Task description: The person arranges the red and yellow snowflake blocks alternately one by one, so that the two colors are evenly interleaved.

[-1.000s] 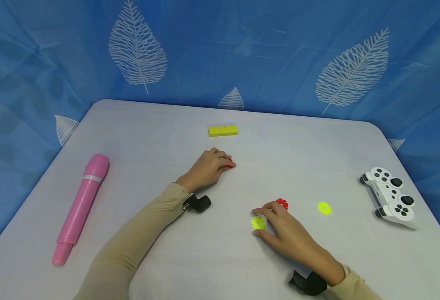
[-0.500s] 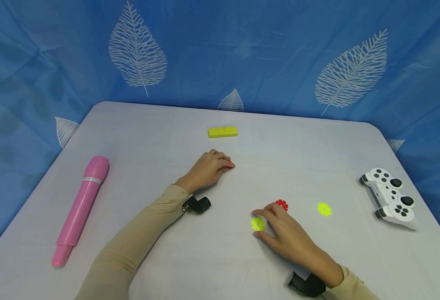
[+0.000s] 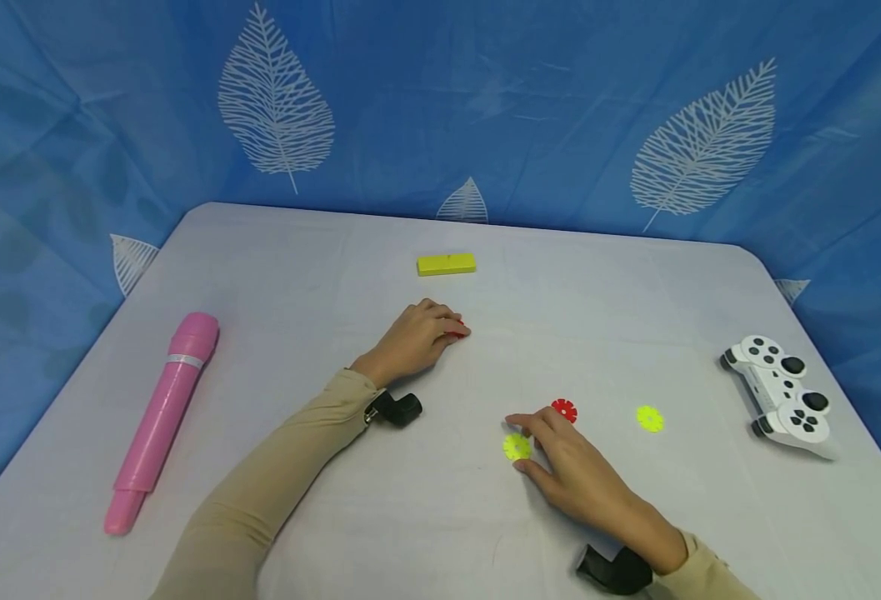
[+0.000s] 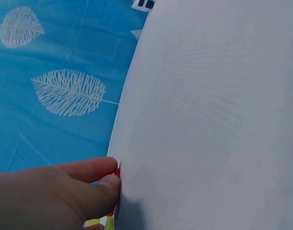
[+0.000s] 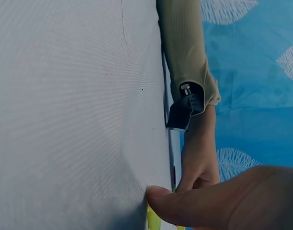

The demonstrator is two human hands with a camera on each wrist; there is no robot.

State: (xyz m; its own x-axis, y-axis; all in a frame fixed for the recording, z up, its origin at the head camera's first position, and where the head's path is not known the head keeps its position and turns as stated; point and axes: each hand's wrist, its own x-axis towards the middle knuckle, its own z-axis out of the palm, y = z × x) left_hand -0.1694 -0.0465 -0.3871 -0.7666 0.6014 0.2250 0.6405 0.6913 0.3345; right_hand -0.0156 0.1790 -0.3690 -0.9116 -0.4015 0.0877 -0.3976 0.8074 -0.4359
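Note:
In the head view my left hand [image 3: 408,337] pinches a small red notched disc near the table's middle, mostly covered by the fingers. The left wrist view has the red disc's edge [image 4: 118,172] showing between thumb and finger. Closer to me, my right hand [image 3: 581,471] has thumb and index finger spread on either side of a yellow-green notched disc [image 3: 517,447], which lies flat on the table. A second red disc [image 3: 564,409] lies just behind the right hand's knuckles. Farther right is another yellow-green disc [image 3: 650,418].
A yellow block [image 3: 446,265] lies beyond the left hand. A pink microphone-shaped stick [image 3: 161,412] is on the left, and a white game controller [image 3: 781,392] by the right edge. The white-covered table [image 3: 320,275] backs onto a blue leaf-patterned curtain [image 3: 440,100].
My right thumb has drawn slightly back from the near side of the yellow-green disc, and the hand has shifted a touch to the right. The left hand stays in place on the red disc.

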